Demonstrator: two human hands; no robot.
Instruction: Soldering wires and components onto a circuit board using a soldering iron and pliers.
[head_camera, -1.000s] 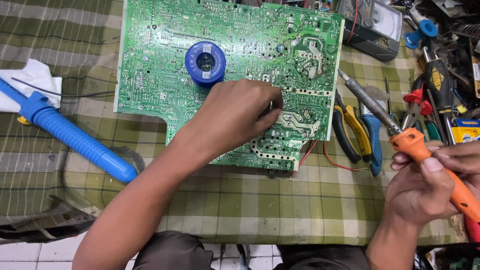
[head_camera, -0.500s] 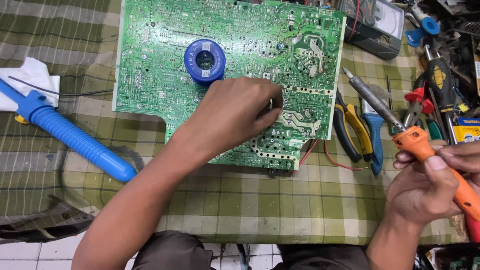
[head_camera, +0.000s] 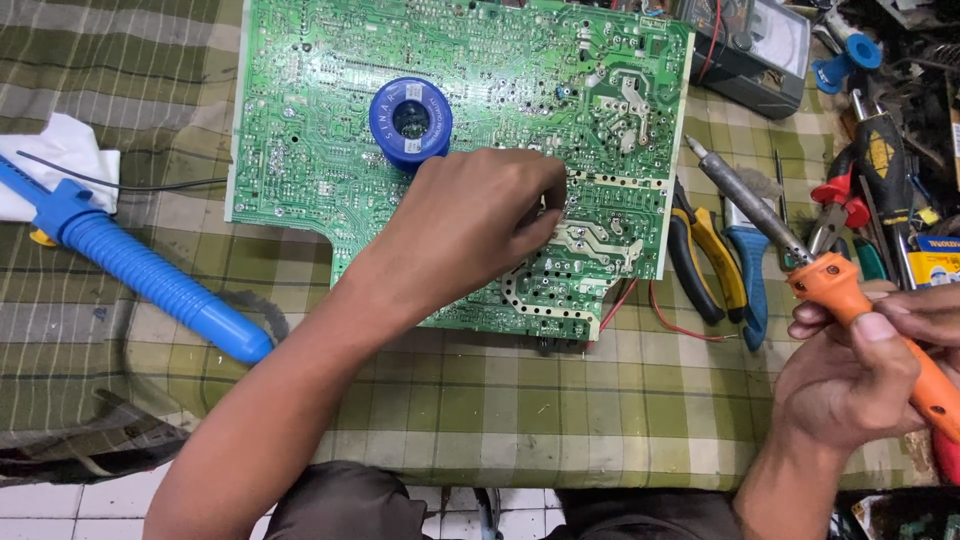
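L hand (head_camera: 480, 225) on circuit board (head_camera: 330, 150), R hand (head_camera: 860, 370) w/ soldering iron (head_camera: 800, 260)

Green-and-cream checked cloth (head_camera: 480, 420) spread over the table. At the left, a blue desoldering pump (head_camera: 150, 270) lying aslant, far end across a white tissue (head_camera: 60, 150). Far centre, a blue solder spool (head_camera: 411, 122). To the right, yellow-handled pliers (head_camera: 705, 265) just beside blue-handled pliers (head_camera: 748, 280). Far right, a dark multimeter (head_camera: 750, 50).

Soldering iron (head_camera: 800, 255) w/ orange handle drifted slightly down and right vs 1 s ago, tip now farther from circuit board (head_camera: 470, 140). Right hand (head_camera: 860, 370) shifted w/ it. Left hand (head_camera: 480, 225) barely moved.
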